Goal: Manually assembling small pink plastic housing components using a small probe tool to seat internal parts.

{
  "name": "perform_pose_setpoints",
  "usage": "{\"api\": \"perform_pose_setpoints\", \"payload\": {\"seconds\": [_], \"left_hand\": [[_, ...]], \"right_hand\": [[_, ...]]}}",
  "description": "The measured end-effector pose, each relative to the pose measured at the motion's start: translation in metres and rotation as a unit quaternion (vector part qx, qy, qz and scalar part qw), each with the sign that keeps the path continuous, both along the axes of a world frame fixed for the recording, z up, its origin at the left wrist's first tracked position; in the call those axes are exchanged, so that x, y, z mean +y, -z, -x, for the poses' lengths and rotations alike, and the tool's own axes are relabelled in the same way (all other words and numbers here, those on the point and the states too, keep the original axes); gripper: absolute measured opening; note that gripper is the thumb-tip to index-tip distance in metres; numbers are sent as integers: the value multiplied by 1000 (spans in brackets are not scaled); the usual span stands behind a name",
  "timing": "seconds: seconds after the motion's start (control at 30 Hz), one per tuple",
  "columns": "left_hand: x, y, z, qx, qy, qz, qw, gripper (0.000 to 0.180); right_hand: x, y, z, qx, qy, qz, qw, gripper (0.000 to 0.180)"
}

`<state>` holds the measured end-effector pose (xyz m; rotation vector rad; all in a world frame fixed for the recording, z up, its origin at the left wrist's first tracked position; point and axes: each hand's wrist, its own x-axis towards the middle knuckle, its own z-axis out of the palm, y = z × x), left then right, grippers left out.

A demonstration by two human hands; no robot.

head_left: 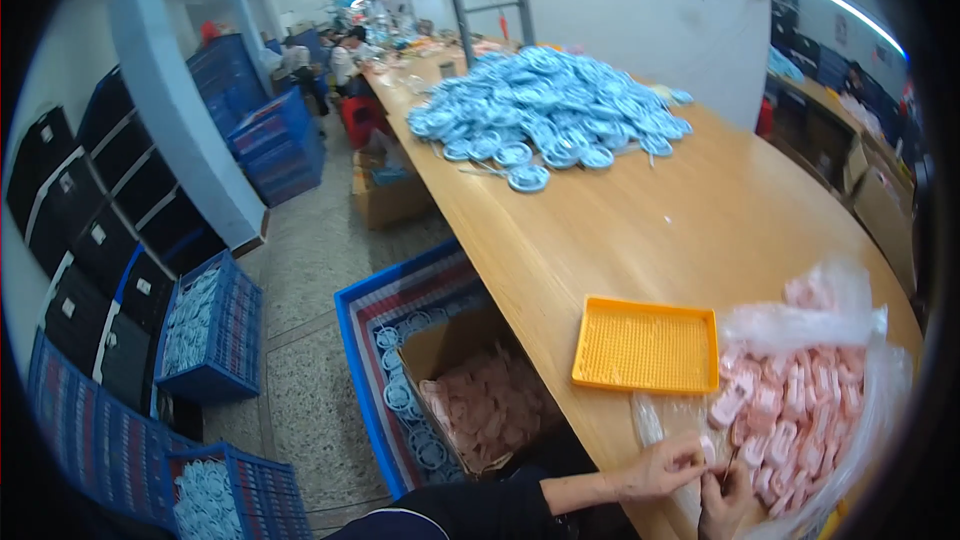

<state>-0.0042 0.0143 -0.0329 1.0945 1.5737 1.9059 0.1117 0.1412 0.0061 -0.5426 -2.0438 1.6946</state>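
At the near right edge of the table, my left hand [664,467] is closed on a small pink plastic part [708,452], which shows past its fingertips. Close against it, my right hand [728,502] has its fingers pinched together; what it holds is too small to make out. Beside both hands lies a heap of pink plastic parts [793,395], spilling from a clear plastic bag [885,410]. Just beyond my left hand sits a shallow yellow tray [648,348] with a ridged bottom.
A big pile of light-blue round parts [560,105] covers the table's far part. Below the table's left edge, a blue crate [362,380] holds blue rings and a cardboard box [425,355] of pink parts. More crates [215,325] stand left; people [345,60] work far back.
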Motion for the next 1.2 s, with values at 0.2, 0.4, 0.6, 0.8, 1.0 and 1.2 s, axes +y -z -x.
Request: {"api": "perform_pose_setpoints", "payload": {"seconds": [0.2, 0.4, 0.6, 0.8, 1.0, 1.2], "left_hand": [[-19, -35, 9, -228, 5, -25, 973, 6], [-15, -38, 6, -225, 26, -9, 974, 23], [-18, -42, 5, -359, 115, -20, 926, 63], [-20, -42, 0, -376, 98, -25, 921, 60], [-24, -41, 2, -403, 114, -19, 908, 55], [-25, -43, 2, -402, 100, 7, 910, 56]], "right_hand": [[-17, -31, 36, -29, -10, -9, 999, 9], [-4, -34, 31, -10, -54, 87, 995, 10], [15, -44, 17, -27, -51, -181, 982, 8], [9, -39, 18, -23, -76, -257, 963, 6], [1, -37, 22, -31, -42, -372, 927, 9], [-4, -38, 22, -61, -37, -445, 893, 10]]}}
